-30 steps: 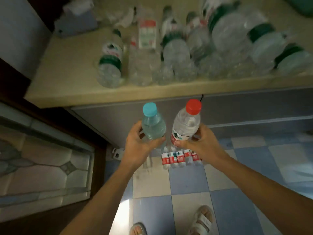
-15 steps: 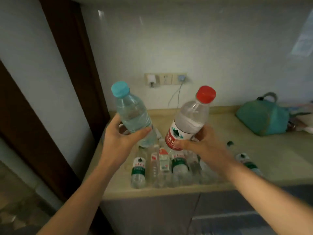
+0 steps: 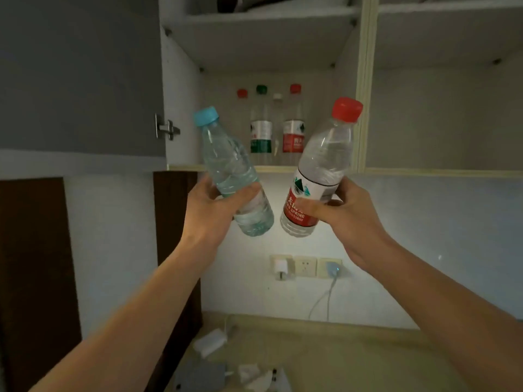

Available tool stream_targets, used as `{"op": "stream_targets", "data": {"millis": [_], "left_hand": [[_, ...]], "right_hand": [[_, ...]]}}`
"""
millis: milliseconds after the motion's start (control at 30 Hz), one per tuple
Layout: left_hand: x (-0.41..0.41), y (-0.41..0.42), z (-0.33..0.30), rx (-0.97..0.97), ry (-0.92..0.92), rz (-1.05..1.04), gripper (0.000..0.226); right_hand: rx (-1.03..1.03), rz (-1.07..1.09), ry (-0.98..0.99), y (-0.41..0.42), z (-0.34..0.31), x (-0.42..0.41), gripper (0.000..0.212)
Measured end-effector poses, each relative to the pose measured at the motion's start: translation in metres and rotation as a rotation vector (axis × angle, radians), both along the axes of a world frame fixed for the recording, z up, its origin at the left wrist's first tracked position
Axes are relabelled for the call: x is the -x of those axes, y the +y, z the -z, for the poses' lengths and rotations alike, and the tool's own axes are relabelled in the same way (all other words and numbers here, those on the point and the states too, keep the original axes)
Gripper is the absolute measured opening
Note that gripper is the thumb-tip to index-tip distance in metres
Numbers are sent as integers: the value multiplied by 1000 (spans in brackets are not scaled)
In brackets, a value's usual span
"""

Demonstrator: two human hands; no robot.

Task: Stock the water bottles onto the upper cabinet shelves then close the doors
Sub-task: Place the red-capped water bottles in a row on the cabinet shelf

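We hold two bottles up in front of the open grey wall cabinet (image 3: 263, 114). Our left hand (image 3: 210, 206) is wrapped around the clear plastic bottle with the light blue cap (image 3: 230, 171), and it grips the bottle low down. Our right hand (image 3: 343, 210) is wrapped around the clear plastic bottle with the red cap and red label (image 3: 321, 168), also low down. Both bottles sit just below the cabinet's bottom shelf (image 3: 271, 167) and lean away from each other, caps apart and bottoms close together.

To do this step well, we think we should lift each bottle over the front edge of the bottom shelf first. Then we should stand it up straight and set it down flat before letting go. A leaning bottle could tip and knock the others. It may be easier to put in one at a time.

Inside the cabinet, four bottles (image 3: 278, 131) already stand at the back of the bottom shelf. There looks to be room in front of them.

The blue-cap bottle has a bluish tint and no label we can see. The red-cap bottle has a little mountain picture on its label. The grey cabinet door (image 3: 82, 77) is swung open to the left of the cabinet and has yet to be closed.
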State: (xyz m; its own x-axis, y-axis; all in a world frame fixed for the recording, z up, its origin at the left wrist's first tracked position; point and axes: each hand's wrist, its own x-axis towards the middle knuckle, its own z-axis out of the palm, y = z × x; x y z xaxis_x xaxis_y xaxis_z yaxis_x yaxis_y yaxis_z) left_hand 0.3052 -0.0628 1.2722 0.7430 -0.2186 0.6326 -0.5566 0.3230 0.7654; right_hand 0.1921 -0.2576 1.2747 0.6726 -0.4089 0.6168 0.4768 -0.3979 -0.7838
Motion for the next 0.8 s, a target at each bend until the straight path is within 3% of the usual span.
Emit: {"op": "stream_targets", "data": {"millis": [400,567,800], "left_hand": [[-116,-45,-131,4,-103,-71,46],[-159,-72,-148,-43,-26,-85,56],[-200,-94,-139,-98,19,-88,52]], "right_hand": [[-9,183,-76,-38,-116,-103,40],[-10,241,30,-57,-143,-129,34],[-32,303,89,-76,-145,-162,33]]}}
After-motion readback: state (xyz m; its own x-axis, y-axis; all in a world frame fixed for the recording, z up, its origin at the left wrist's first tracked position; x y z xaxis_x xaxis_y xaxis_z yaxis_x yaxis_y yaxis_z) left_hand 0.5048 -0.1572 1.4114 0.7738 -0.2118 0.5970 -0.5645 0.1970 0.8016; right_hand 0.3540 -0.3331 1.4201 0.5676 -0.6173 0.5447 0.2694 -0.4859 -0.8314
